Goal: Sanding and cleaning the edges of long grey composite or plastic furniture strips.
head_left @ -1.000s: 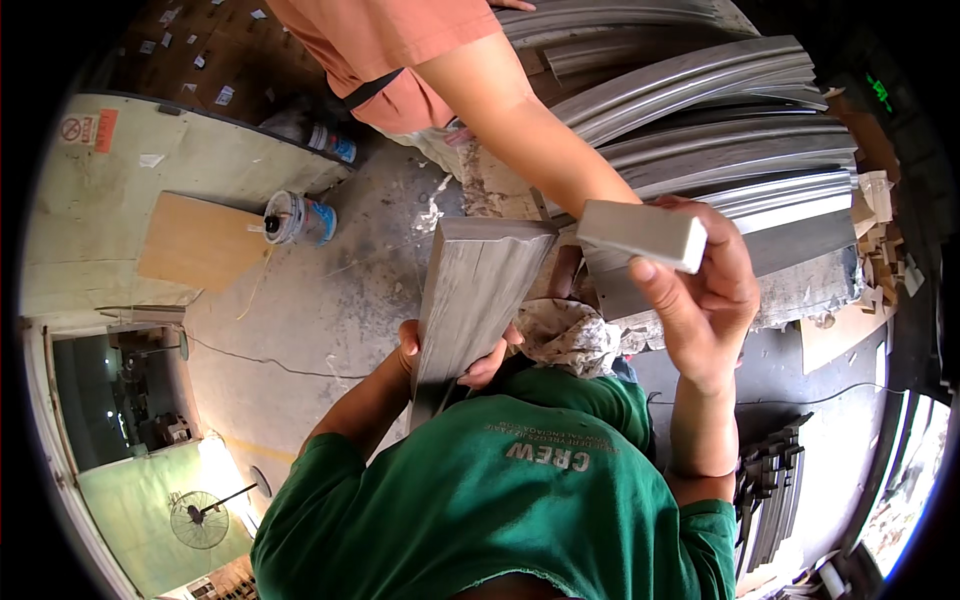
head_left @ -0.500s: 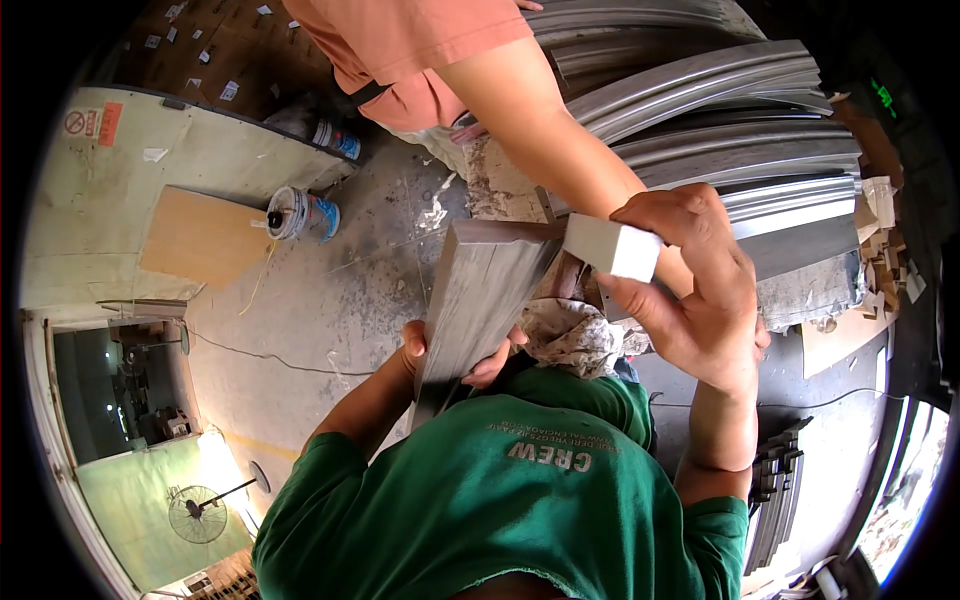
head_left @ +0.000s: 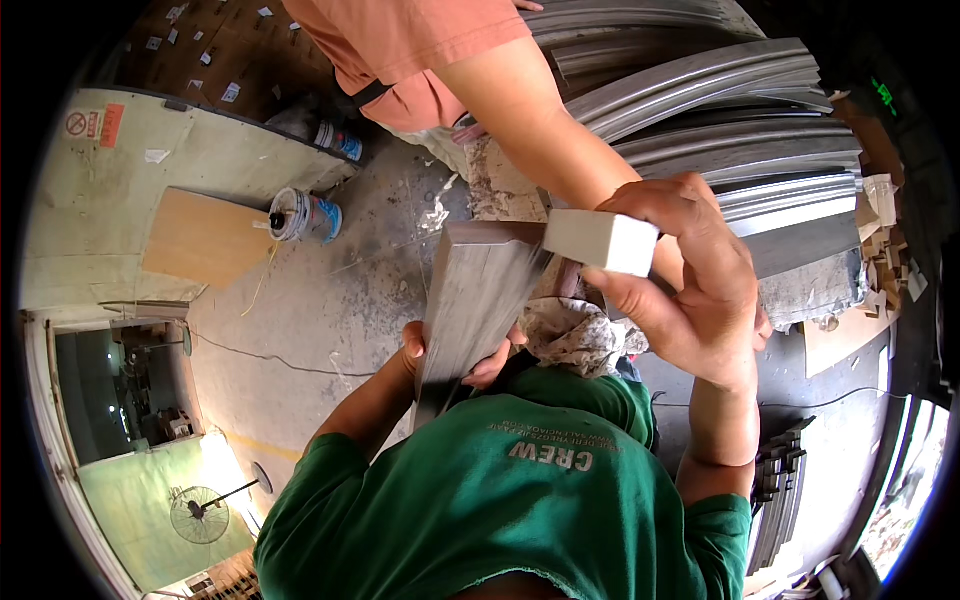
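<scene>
My right hand [head_left: 690,290] is closed on a pale block [head_left: 600,241] raised just right of the grey moulding strip's [head_left: 478,300] top end, whose long axis runs down towards my chest, where my left hand [head_left: 455,352] clasps it from underneath

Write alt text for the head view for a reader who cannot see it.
A person in a green shirt holds a long grey moulding strip upright in the left hand, while the right hand has a pale rectangular block in its grip against the strip's top. A second person's bare arm reaches in above, over stacked curved grey mouldings.
</scene>
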Motion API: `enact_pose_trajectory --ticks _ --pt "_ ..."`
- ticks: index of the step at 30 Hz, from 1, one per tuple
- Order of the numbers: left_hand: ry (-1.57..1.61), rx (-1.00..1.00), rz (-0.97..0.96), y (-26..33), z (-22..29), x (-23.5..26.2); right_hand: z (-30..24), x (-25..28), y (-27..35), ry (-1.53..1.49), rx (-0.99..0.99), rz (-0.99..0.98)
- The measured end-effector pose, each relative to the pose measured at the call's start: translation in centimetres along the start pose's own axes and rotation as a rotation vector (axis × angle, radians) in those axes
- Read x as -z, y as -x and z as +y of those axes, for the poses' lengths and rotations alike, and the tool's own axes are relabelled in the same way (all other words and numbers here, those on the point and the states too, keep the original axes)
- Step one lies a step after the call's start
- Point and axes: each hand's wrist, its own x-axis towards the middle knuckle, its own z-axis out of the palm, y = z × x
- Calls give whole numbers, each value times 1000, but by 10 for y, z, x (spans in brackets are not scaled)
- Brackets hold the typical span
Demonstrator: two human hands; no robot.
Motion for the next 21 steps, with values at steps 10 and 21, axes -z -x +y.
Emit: enact_pose_trajectory --ticks 10,21 --pt "-4 -21 -87 3 -1 10 2 2 23 -352 -366 215" --pt "-31 -45 -206 -1 6 12 0 0 29 -729 -561 369"
